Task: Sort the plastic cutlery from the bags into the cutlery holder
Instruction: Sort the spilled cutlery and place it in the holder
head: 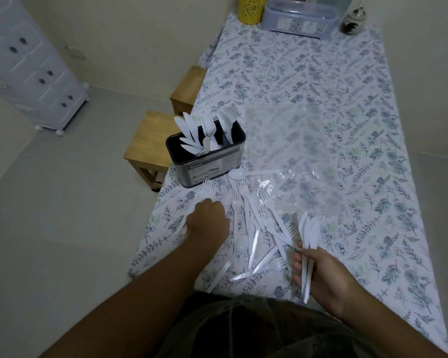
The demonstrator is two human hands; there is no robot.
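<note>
Right hand [318, 275] grips a bunch of knives [308, 233], likely gathered by type | left hand [208, 220] curled over loose cutlery, grasp unclear | cutlery holder [207, 153] part-filled nearby.

White plastic cutlery [254, 228] on a white tablecloth [347, 99] printed with blue-grey leaves and flowers.
Just beyond the cutlery, a black-and-silver cutlery holder [207, 161]; far beyond it, a yellow patterned canister [251, 9].

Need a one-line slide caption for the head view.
Right hand holds a bunch of plastic knives; left hand reaches into loose cutlery near the part-filled holder.
</note>
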